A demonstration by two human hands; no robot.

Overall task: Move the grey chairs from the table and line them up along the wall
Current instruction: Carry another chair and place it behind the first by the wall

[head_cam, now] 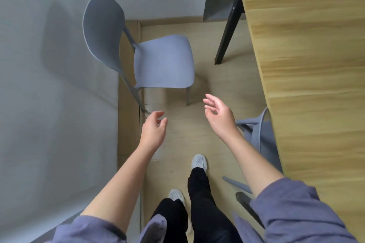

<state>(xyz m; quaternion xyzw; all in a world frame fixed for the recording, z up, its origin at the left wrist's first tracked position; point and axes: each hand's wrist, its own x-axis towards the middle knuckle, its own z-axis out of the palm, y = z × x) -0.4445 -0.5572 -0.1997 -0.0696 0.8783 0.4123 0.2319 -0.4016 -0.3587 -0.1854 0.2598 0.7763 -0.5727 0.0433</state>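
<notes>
A grey chair (164, 61) stands on the floor with its back against the grey wall (49, 85) on the left, seat facing right. A second grey chair (262, 136) is tucked under the wooden table (316, 65) at the right, only its backrest and legs showing. My left hand (154, 130) hovers below the first chair's seat, fingers apart and empty. My right hand (219, 116) hangs between the two chairs, fingers spread, touching nothing.
A black table leg (227, 33) stands on the floor beyond the first chair. Another black leg (246, 205) shows near my right sleeve. My feet in white shoes (199, 162) stand on the beige floor between wall and table.
</notes>
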